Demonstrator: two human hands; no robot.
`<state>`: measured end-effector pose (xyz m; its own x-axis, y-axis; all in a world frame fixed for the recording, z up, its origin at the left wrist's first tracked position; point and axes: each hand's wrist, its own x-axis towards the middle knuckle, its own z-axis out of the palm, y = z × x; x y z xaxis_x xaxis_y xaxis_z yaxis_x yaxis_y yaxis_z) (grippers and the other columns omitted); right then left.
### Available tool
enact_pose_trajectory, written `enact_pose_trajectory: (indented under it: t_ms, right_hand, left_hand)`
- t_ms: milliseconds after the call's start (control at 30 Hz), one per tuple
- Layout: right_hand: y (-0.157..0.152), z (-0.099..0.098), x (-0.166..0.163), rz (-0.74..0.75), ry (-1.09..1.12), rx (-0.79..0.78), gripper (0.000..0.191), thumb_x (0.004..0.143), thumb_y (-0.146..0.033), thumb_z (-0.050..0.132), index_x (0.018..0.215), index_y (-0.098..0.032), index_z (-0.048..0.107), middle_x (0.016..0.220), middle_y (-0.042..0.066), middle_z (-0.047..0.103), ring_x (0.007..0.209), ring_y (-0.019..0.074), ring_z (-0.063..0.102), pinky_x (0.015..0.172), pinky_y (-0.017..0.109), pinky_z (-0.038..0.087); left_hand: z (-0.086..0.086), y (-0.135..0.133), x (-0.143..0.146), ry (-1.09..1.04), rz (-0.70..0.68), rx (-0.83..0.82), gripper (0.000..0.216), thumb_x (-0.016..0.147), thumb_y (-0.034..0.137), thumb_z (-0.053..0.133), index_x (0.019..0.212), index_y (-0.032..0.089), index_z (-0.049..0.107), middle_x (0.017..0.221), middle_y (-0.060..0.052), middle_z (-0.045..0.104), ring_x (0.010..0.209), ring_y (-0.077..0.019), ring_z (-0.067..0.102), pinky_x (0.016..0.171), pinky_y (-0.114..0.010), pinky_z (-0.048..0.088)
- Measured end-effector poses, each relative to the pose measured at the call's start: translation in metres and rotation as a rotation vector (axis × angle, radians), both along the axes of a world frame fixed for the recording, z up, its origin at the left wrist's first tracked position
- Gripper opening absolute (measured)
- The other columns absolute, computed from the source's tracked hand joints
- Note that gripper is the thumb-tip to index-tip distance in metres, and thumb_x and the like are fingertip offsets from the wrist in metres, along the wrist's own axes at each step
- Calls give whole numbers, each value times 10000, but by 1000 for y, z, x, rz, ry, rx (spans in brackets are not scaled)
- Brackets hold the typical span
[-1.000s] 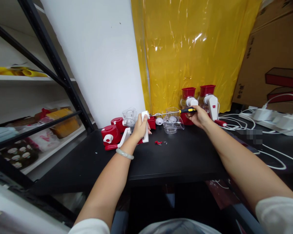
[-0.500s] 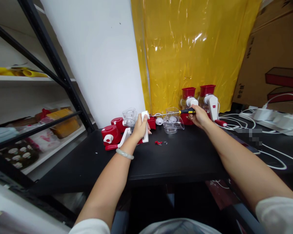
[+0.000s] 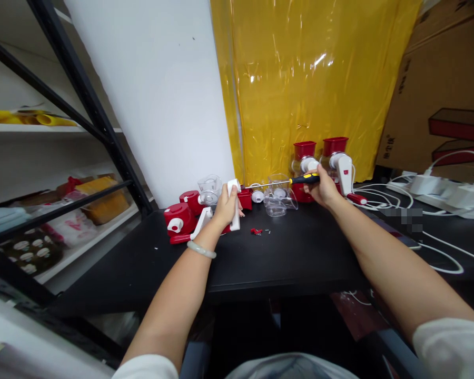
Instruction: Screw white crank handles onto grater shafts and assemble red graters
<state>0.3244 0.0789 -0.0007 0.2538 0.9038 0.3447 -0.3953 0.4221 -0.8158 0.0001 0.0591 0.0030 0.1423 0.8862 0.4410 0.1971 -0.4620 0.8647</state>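
My left hand (image 3: 225,208) is wrapped around a white plastic handle part (image 3: 234,202), held upright above the black table (image 3: 292,258). My right hand (image 3: 322,188) grips the black and yellow handle of a screwdriver (image 3: 296,180). The screwdriver lies level, and its shaft tip meets the top of the white part. A small red piece and tiny screws (image 3: 256,231) lie on the table just below.
Red and white appliance parts (image 3: 179,219) and clear cups (image 3: 278,199) lie behind my hands. Two assembled red-topped units (image 3: 332,158) stand by the yellow plastic sheet (image 3: 308,79). White cables and a power strip (image 3: 430,192) are at right, cardboard boxes behind, metal shelving at left.
The right hand has shifted slightly on the screwdriver handle; the left hand and white part have stayed in place.
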Motion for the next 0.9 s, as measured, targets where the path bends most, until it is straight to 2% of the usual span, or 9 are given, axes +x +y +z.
enact_pose_trajectory:
  t_ms: [67, 133, 300, 400, 500, 567, 633, 767, 900]
  right_hand:
    - [1, -1, 1, -31, -51, -19, 408, 783, -589, 802, 762, -251, 574, 507, -51, 461, 411, 109, 396, 381, 255, 330]
    - [0, 0, 0, -34, -38, -26, 338, 766, -467, 834, 759, -246, 579, 523, -57, 474, 419, 93, 384, 398, 242, 357]
    - [-10, 3, -5, 65, 128, -2, 268, 630, -230, 817, 782, -239, 596, 740, -26, 636, 640, 127, 599, 574, 264, 542]
    - [-10, 3, -6, 77, 141, 6, 284, 631, -267, 832, 778, -241, 590, 778, -15, 658, 700, 152, 631, 593, 284, 557]
    - [-5, 1, -3, 38, 86, -22, 352, 727, -479, 835, 768, -243, 576, 654, -14, 595, 546, 132, 537, 486, 271, 487]
    - [-2, -1, -2, 14, 21, -52, 373, 764, -543, 813, 777, -247, 587, 531, -48, 481, 440, 108, 419, 450, 269, 456]
    - [-1, -2, -1, 4, 0, -67, 317, 767, -475, 814, 780, -245, 595, 489, -71, 417, 413, 92, 361, 473, 268, 480]
    - [-8, 1, -2, 67, 83, -33, 225, 691, -311, 789, 780, -238, 596, 641, -30, 572, 495, 100, 466, 519, 278, 513]
    - [-11, 2, -2, 114, 111, -6, 220, 682, -344, 776, 791, -242, 614, 691, -5, 621, 559, 134, 537, 526, 293, 504]
  left_hand:
    - [0, 0, 0, 1, 5, -3, 492, 1030, 676, 403, 1203, 217, 436, 577, 74, 566, 410, -162, 604, 417, -251, 465]
    - [0, 0, -1, 2, 4, -1, 507, 1020, 693, 410, 1202, 220, 436, 575, 79, 567, 412, -159, 606, 417, -247, 465]
    - [0, 0, -1, -7, -15, 16, 534, 1006, 711, 423, 1202, 216, 448, 565, 85, 566, 409, -160, 602, 416, -246, 463]
    - [-1, 1, -2, -16, -13, 23, 547, 1006, 711, 427, 1218, 207, 456, 566, 79, 567, 405, -166, 598, 415, -256, 460]
    - [-2, 2, -2, -18, -11, 17, 569, 999, 722, 432, 1241, 208, 462, 573, 73, 569, 408, -167, 602, 418, -258, 458]
    - [-3, 3, -2, -13, -12, 10, 569, 997, 726, 430, 1243, 213, 465, 578, 71, 569, 415, -162, 604, 422, -254, 461]
    - [-3, 4, -2, -9, -11, 6, 557, 1000, 722, 425, 1236, 220, 467, 580, 70, 568, 418, -156, 603, 424, -248, 464]
    - [-2, 2, -1, -9, -4, 6, 541, 1006, 713, 422, 1231, 223, 464, 580, 71, 566, 414, -151, 599, 424, -246, 464]
    - [0, 0, 0, -8, -5, 5, 502, 1020, 690, 412, 1207, 226, 447, 573, 81, 565, 402, -148, 593, 423, -243, 465]
